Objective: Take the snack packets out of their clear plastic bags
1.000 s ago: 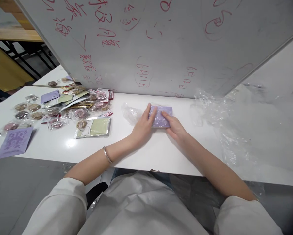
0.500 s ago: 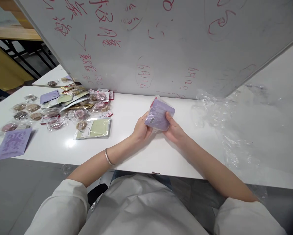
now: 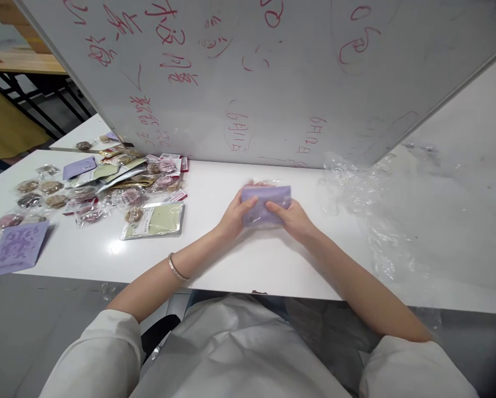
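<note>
A purple packet (image 3: 266, 209) in clear plastic wrap is held level above the white table, in front of me. My left hand (image 3: 234, 214) grips its left end, thumb on the near face. On the right end, my right hand (image 3: 294, 219) pinches it the same way. The fingers behind the packet are hidden. A silvery bracelet (image 3: 177, 267) circles my left wrist. To the left of my hands lies a green packet (image 3: 165, 219) with a white label, a small wrapped cookie-like piece (image 3: 135, 214) on its left part.
A pile of packets and wrapped round pieces (image 3: 127, 177) covers the table's left side. Another purple packet (image 3: 17, 249) lies at the front left edge. A whiteboard (image 3: 272, 94) with red writing stands behind. Crumpled clear plastic (image 3: 380, 221) spreads on the right.
The purple packet has turned from a tilt to nearly level and come slightly lower. My left thumb now presses on its face. Both hands still hold it.
</note>
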{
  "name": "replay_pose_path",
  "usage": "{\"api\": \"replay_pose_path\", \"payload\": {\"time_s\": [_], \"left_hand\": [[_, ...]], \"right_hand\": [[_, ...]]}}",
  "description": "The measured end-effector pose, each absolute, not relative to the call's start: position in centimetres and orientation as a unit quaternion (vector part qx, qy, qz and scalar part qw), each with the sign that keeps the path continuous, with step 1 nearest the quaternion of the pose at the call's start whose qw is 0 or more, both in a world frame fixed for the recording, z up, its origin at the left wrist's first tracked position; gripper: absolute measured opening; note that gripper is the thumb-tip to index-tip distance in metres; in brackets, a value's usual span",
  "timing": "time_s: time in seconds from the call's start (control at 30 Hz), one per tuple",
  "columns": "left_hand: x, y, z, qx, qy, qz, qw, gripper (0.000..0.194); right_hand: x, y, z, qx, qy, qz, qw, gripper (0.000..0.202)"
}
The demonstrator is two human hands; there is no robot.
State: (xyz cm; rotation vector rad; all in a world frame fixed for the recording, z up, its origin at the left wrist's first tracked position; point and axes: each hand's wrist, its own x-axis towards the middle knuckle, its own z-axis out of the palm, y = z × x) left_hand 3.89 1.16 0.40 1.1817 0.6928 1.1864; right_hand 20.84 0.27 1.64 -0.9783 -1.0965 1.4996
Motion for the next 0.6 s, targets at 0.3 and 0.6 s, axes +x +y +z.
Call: {"api": "replay_pose_path", "payload": {"time_s": [0.3, 0.6], "left_hand": [[4.1, -0.4, 1.4, 0.541, 0.405, 0.489, 0.551, 0.041], [4.3, 0.7, 0.5, 0.524, 0.474, 0.427, 0.564, 0.035]], "right_hand": [[25.4, -2.7, 3.8, -0.538, -0.490, 0.489, 0.481, 0.045], [44.8, 0.2, 11.6, -0.737, -0.223, 0.052, 0.635, 0.044]]}}
